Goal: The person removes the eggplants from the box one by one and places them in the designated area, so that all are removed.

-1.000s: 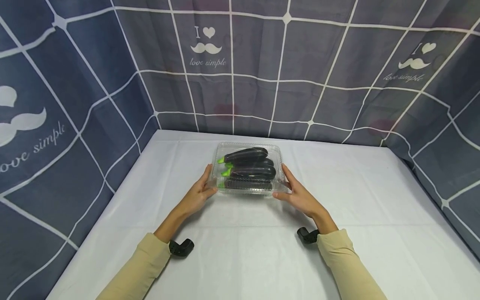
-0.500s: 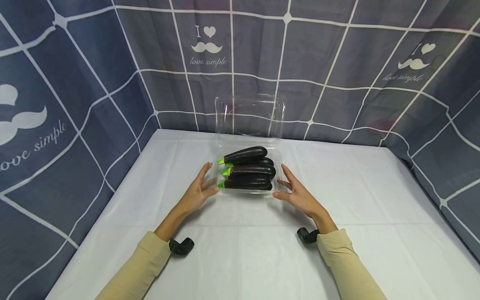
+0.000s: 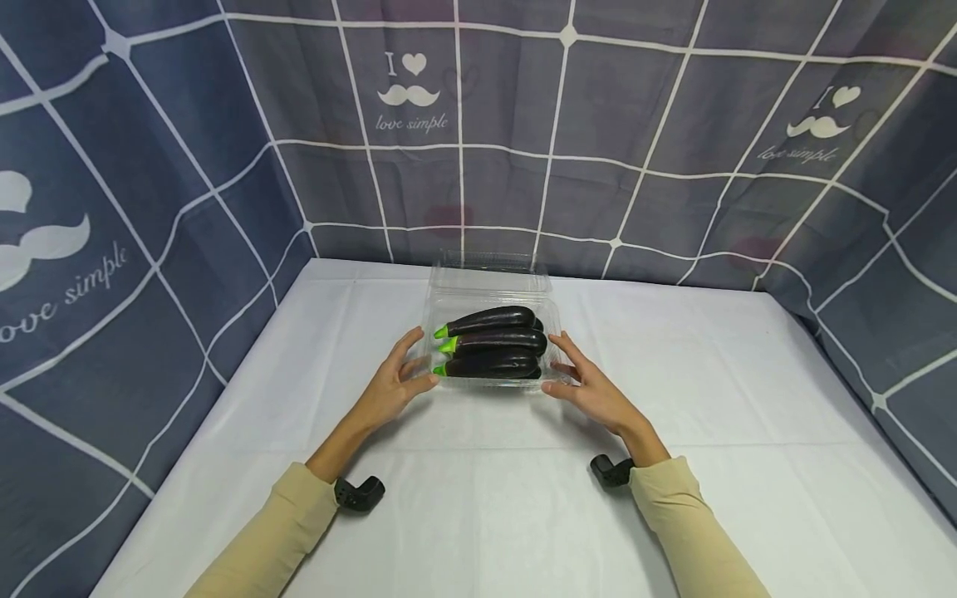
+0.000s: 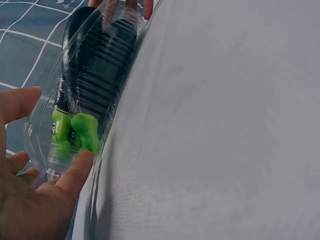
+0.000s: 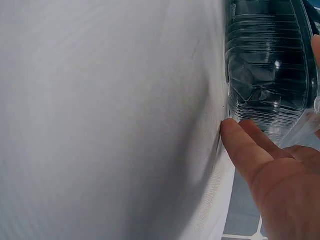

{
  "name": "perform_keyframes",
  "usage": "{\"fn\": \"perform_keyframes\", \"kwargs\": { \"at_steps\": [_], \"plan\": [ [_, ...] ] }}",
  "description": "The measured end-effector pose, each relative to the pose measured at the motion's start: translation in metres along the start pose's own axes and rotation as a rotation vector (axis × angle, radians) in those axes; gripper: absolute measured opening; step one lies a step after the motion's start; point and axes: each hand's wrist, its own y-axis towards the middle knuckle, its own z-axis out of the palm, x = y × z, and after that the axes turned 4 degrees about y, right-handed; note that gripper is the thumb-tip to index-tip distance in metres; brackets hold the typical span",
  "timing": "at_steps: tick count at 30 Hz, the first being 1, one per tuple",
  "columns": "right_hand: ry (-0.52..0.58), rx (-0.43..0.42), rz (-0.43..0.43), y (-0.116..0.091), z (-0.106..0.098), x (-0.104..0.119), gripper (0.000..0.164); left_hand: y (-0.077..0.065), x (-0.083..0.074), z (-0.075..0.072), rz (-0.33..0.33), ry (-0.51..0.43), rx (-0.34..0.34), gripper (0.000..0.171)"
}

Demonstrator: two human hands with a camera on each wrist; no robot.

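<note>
A clear plastic clamshell box (image 3: pixel 553 320) stands at the back middle of the white table, its lid (image 3: pixel 493 282) swung back behind it. Several dark eggplants (image 3: pixel 497 340) with green stem ends lie inside, stems to the left. My left hand (image 3: pixel 389 382) holds the box's left end between thumb and fingers; the left wrist view shows the thumb (image 4: pixel 77 172) against the front lower corner, near a green stem (image 4: pixel 86 129). On the right end is my right hand (image 3: pixel 594 390), thumb at the front and fingers along the side. The right wrist view cuts off part of that hold.
White cloth (image 3: pixel 478 498) covers the table. Dark grid-patterned curtain (image 3: pixel 516 100) rises along its back edge and both sides. A black camera mount (image 3: pixel 360 493) sits on my left wrist and another mount (image 3: pixel 611 471) on the right.
The lid, over the eggplants a second ago, sprang upright and now lies further back and lower. The uppermost eggplant has shifted toward the front. Both hands stay nearly in place.
</note>
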Motion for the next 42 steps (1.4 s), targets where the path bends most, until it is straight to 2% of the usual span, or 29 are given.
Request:
{"fn": "perform_keyframes", "kwargs": {
  "at_steps": [4, 10, 21, 29, 34, 42],
  "plan": [
    [-0.006, -0.004, -0.004, 0.0, 0.0, -0.001, 0.08, 0.001, 0.001, 0.0, 0.001, 0.009, -0.007, 0.078],
    [-0.016, -0.006, -0.013, 0.002, -0.001, -0.004, 0.08, 0.006, -0.001, -0.003, 0.024, 0.05, -0.035, 0.064],
    [-0.033, 0.0, -0.011, 0.004, -0.001, -0.002, 0.081, 0.012, -0.001, -0.016, 0.029, 0.074, 0.045, 0.064],
    [-0.051, -0.004, 0.0, 0.002, -0.012, 0.001, 0.082, 0.018, 0.0, -0.014, 0.01, 0.1, 0.073, 0.061],
    [-0.116, -0.023, 0.028, 0.003, -0.02, 0.005, 0.078, 0.019, -0.003, -0.013, -0.018, 0.104, 0.082, 0.061],
    [-0.248, -0.043, -0.005, 0.022, -0.03, 0.025, 0.068, 0.018, -0.005, -0.016, -0.054, 0.117, 0.093, 0.064]
  ]
}}
